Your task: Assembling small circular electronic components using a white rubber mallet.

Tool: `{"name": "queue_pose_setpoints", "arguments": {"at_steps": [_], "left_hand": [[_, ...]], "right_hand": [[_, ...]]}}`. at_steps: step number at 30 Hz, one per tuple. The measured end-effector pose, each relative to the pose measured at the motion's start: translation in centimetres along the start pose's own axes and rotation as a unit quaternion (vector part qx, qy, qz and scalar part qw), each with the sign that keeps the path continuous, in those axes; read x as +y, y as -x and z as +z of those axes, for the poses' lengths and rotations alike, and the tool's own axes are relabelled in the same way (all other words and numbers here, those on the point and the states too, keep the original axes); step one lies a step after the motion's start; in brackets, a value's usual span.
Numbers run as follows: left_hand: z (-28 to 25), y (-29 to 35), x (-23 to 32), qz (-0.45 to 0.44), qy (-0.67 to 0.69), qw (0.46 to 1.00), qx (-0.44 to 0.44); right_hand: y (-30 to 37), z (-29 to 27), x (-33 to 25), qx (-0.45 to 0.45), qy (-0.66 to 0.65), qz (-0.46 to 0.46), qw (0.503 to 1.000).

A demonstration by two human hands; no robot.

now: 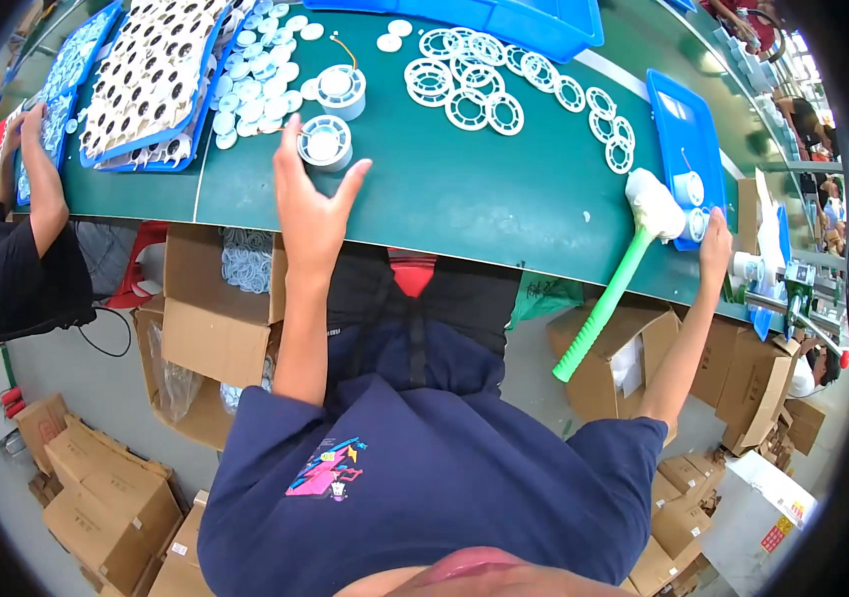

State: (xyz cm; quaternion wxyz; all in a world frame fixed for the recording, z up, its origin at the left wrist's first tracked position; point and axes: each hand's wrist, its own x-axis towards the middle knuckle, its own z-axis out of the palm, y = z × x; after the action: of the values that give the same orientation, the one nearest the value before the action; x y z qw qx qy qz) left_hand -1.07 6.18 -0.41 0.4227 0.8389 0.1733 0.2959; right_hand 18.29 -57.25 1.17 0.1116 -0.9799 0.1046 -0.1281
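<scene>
My left hand is open, its thumb and fingers spread around the near side of a white round housing with a slotted ring on top; I see no firm grip on it. A second such housing, with a thin orange wire rising from it, stands just behind. My right hand is at the near end of a blue tray, its fingers closed against the side of a white round housing. Another housing sits behind that one. Left of the tray lies a mallet with a white head, its green handle overhanging the table edge.
Several white slotted rings lie across the green table. White discs are heaped beside stacked blue trays of white parts. A blue bin stands at the back. Another person's arm is at far left; cardboard boxes stand below.
</scene>
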Motion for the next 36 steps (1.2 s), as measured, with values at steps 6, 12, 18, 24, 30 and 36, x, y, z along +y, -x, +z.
{"name": "queue_pose_setpoints", "arguments": {"at_steps": [6,12,18,24,30,36], "left_hand": [[0.1,1.0,0.4,0.015,0.057,0.997,-0.048],[0.4,3.8,1.0,0.059,0.053,0.991,-0.107],[0.8,4.0,0.8,0.087,0.028,0.991,-0.101],[0.6,4.1,0.7,0.099,0.032,0.988,-0.114],[0.5,4.0,1.0,0.082,0.034,0.988,-0.125],[0.7,4.2,1.5,0.061,0.045,0.988,-0.131]], "right_hand": [[5.0,-1.8,-14.4,0.200,-0.036,-0.122,0.972],[14.0,-0.1,-35.9,-0.034,-0.196,-0.445,0.873],[13.8,5.2,-39.8,-0.045,-0.091,-0.455,0.885],[14.1,6.5,-38.4,-0.007,-0.112,-0.445,0.888],[14.6,6.6,-38.3,-0.080,-0.181,-0.483,0.853],[17.6,2.9,-35.1,-0.143,-0.170,-0.484,0.846]]}}
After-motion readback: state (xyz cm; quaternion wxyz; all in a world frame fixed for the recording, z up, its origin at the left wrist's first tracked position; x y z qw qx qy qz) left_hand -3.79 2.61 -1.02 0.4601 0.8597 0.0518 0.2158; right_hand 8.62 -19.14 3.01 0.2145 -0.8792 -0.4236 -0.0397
